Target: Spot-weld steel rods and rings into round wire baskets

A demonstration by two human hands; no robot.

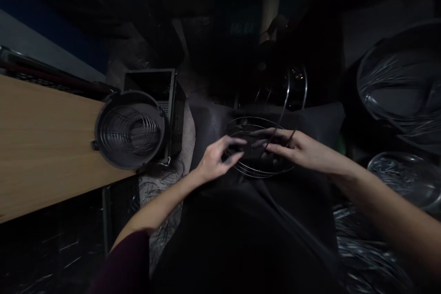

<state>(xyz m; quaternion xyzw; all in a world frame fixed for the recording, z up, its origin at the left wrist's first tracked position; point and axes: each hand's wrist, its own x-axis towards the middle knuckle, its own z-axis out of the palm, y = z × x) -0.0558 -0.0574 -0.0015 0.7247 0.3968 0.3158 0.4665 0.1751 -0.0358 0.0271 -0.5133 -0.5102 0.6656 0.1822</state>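
Observation:
Several thin wire rings (pixel 260 174) lie in a loose stack on the dark cloth over the lap. My left hand (pixel 222 156) is at the left side of the rings, its thumb and fingers apart with nothing visible between them. From the right, my right hand (pixel 287 144) reaches over the rings, its fingers around a thin curved wire (pixel 287 92). That wire rises in an arch toward the dark machine. The blackened fingertips of both hands blend into the dark background.
A grey bucket (pixel 131 163) holding wire rings stands at the left by a wooden board (pixel 48 147). Behind it is a dark crate (pixel 175 124). On the right are a large tub (pixel 360 73) of wires, a metal bowl (pixel 423 188) of small pieces and more wires (pixel 368 252).

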